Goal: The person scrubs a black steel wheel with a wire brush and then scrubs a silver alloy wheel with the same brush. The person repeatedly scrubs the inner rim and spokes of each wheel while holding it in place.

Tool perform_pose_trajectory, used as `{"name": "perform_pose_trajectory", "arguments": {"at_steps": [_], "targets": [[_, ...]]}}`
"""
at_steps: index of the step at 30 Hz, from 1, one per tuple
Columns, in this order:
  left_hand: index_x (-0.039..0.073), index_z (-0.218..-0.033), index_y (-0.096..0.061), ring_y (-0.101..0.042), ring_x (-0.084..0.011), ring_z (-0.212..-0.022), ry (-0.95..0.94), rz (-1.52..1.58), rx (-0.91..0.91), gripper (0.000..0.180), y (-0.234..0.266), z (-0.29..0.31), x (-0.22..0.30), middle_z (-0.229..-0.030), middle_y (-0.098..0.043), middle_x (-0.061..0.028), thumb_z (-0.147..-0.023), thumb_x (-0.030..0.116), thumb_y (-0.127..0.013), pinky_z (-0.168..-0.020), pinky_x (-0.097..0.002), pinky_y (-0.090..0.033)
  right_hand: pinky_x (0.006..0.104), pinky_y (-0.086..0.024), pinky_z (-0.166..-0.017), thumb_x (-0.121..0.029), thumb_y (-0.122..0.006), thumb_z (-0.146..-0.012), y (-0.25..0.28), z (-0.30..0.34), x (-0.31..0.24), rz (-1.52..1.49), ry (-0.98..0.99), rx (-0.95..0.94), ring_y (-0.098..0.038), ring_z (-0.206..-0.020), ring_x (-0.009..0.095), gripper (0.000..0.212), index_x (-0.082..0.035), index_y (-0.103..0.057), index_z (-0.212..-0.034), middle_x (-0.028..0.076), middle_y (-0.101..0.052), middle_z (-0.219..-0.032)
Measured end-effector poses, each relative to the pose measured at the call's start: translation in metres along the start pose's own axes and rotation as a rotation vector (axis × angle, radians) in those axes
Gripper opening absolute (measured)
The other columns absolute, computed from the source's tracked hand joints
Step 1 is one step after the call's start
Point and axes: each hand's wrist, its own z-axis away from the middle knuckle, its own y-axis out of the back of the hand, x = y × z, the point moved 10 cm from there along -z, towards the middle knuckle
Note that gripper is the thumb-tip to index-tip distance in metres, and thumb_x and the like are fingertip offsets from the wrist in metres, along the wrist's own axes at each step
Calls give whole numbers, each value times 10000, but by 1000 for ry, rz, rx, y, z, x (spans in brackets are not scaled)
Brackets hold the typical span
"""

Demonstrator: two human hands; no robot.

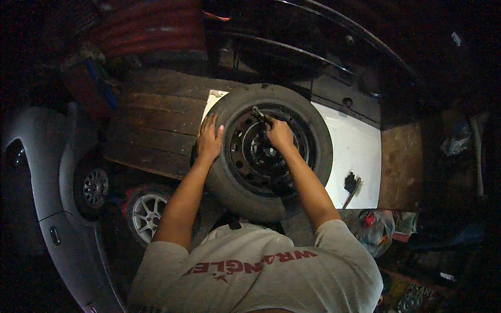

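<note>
A black tire [222,177] on a dark steel wheel rim [240,151] lies flat in front of me, its face turned up. My left hand [210,138] rests on the left side of the tire's sidewall, fingers stretched out and holding nothing. My right hand [280,134] is closed around a small dark hand tool with a pale metal tip [257,112]; its exact kind is unclear. The tip is at the upper part of the wheel rim, near the inner edge of the tire. My fingers partly cover the tool, and my right forearm covers part of the wheel.
Under the tire lie a white board [357,151] and wooden planks [151,115]. A brush [356,192] and a black scrap lie on the board. A light-spoked wheel [147,214] and a grey car [52,182] stand left. A plastic bag [378,229] is at lower right.
</note>
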Motion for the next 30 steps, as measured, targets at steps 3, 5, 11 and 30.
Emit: {"name": "perform_pose_trajectory", "arguments": {"at_steps": [3, 5, 11, 30], "targets": [[75, -1434, -414, -299, -324, -1414, -15, 16, -12, 545, -2, -1, 4, -1509, -375, -136, -990, 389, -433, -1161, -489, -194, 502, -545, -779, -174, -599, -809, -18, -3, 6, 38, 0, -48, -671, -852, 400, 416, -174, -649, -1222, 229, -686, -907], [72, -1432, -416, -296, -322, -1416, 1, 24, 3, 541, 1, 1, -4, -1509, -375, -135, -990, 384, -432, -1161, -485, -197, 504, -544, -782, -174, -593, -816, -11, 18, -18, 35, 77, -32, -670, -851, 401, 418, -184, -644, -1232, 233, -685, -900], [65, -1433, -414, -295, -321, -1417, 7, 16, 14, 550, 1, 2, -6, -1511, -368, -143, -988, 388, -433, -1161, -477, -201, 488, -521, -785, -191, -603, -873, 8, 48, 9, -78, -22, -30, -648, -876, 418, 344, -201, -664, -1212, 246, -669, -925], [54, -1415, -433, -324, -344, -1397, -51, -12, 25, 538, 0, 1, 2, -1480, -395, -187, -986, 379, -437, -1154, -490, -208, 469, -512, -818, -261, -602, -914, -4, 72, 36, -291, -73, 121, -642, -929, 411, 355, -219, -626, -1265, 225, -671, -1010]]}}
